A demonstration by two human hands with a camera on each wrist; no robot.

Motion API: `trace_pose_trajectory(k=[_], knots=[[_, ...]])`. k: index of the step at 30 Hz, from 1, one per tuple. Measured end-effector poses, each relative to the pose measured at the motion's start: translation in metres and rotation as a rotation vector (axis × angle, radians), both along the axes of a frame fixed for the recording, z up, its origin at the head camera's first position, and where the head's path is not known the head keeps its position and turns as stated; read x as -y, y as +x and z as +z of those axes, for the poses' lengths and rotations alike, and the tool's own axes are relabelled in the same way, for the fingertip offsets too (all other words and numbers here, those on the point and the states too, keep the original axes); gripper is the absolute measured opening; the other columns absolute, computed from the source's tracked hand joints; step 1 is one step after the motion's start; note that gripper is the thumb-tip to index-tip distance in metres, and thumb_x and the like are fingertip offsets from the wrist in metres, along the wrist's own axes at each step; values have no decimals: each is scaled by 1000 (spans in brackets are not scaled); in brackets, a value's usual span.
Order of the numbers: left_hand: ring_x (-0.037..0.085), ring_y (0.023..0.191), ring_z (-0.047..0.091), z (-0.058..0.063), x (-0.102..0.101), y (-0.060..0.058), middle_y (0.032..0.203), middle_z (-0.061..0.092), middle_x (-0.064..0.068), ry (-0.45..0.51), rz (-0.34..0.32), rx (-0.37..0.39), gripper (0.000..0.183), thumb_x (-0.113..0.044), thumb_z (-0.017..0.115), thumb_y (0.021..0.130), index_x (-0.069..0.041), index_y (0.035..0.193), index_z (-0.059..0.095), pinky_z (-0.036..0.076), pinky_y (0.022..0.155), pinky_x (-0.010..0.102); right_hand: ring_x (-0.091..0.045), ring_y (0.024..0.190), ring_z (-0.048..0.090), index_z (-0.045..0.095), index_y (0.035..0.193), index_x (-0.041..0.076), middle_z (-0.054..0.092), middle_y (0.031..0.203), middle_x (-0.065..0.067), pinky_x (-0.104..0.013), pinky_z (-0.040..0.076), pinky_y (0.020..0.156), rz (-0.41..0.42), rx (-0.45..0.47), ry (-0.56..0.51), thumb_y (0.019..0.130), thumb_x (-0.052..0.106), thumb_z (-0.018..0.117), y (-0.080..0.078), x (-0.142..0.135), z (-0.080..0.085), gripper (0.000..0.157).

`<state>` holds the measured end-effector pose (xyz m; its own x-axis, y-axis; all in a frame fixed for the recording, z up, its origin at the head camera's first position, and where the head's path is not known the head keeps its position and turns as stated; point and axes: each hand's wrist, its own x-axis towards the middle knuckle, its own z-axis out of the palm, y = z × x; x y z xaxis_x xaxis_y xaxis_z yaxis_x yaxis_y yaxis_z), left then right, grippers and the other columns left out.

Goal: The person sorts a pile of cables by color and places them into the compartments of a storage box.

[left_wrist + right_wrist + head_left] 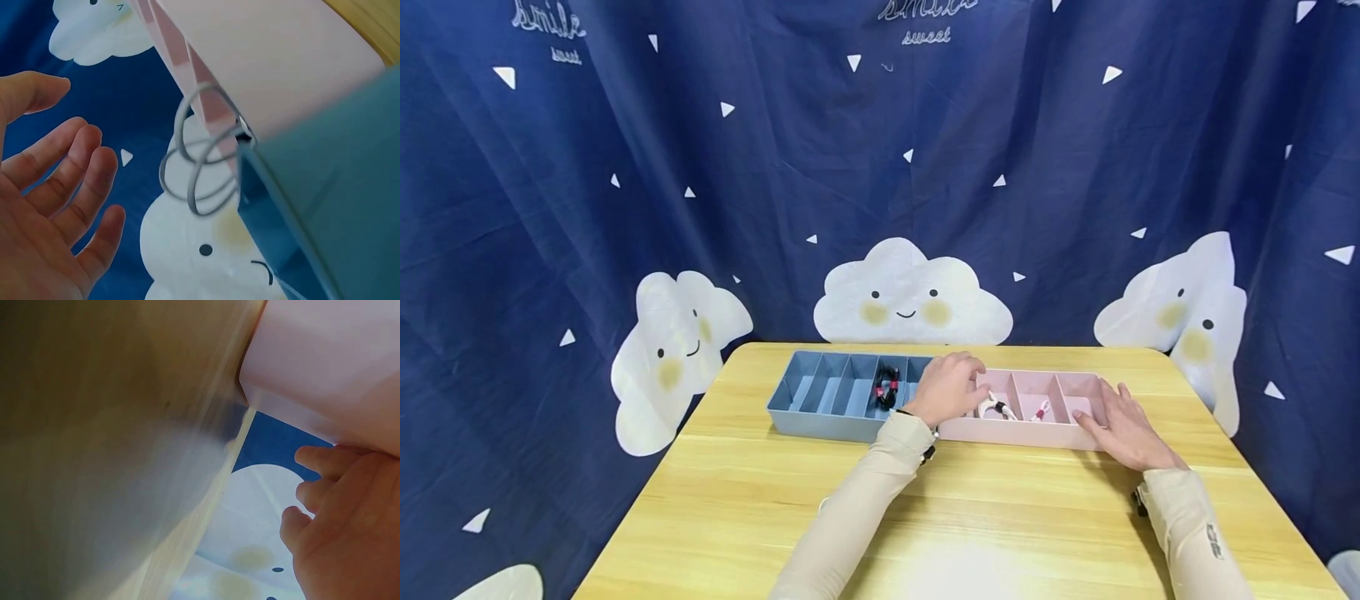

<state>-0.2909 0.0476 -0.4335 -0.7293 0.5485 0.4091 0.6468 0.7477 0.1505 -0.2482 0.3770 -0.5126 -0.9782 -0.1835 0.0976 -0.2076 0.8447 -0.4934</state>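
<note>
My left hand [951, 387] hovers over the left part of the pink divided box [1015, 432], fingers spread and loosely bent. Nothing lies in its palm in the left wrist view. Apart from it, a looped pale cable [194, 150] sticks out beyond the box rim. At the other end, my right hand [1127, 429] holds the pink box's end wall, thumb over the inside and fingers outside; the thumb is hidden in the right wrist view. A white cable with a dark tie [996, 406] and a smaller white cable with a red tie [1041, 410] lie in separate compartments.
A blue divided box [823, 425] stands against the pink one's left end, with a black cable bundle with red ties [887, 387] in one compartment. Both boxes sit near the back edge of the wooden table [1000, 517]. A dark blue curtain [880, 183] hangs behind.
</note>
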Motion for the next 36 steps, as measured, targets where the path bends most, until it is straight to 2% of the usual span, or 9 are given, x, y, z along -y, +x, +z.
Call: trace_pose_trajectory(k=[4,10,19,31,36], knots=[[10,86,67,-1,14,5,95,73,-6,17,6,-17,23,-31,69,91,-15,106,79,53,80,27,-67,149,4,7,157,-18,14,161,-45,-75,9,119,4,1,-1,105,50,45,1,0,-1,94],[12,86,67,-2,35,10,95,72,-4,46,24,-12,25,-31,70,92,-14,109,78,53,81,31,-68,148,5,8,157,-19,14,161,-45,-74,9,120,4,-3,7,105,50,45,1,-1,0,93],[14,78,64,-6,59,19,90,73,0,88,33,-32,23,-32,67,97,-14,104,79,52,76,31,-69,147,7,10,156,-20,18,158,-47,-76,11,118,2,-18,9,105,49,45,1,-3,-3,92],[15,80,64,-11,95,29,91,72,2,124,57,0,24,-31,73,92,-13,107,78,51,77,36,-68,149,4,8,156,-19,14,160,-46,-76,10,118,0,-5,8,106,50,44,0,-1,3,94],[14,82,63,-16,109,36,92,71,0,132,88,36,25,-34,73,93,-15,108,77,52,83,39,-66,150,2,7,158,-17,14,161,-45,-76,9,118,-3,9,-5,105,51,44,1,-1,3,94]])
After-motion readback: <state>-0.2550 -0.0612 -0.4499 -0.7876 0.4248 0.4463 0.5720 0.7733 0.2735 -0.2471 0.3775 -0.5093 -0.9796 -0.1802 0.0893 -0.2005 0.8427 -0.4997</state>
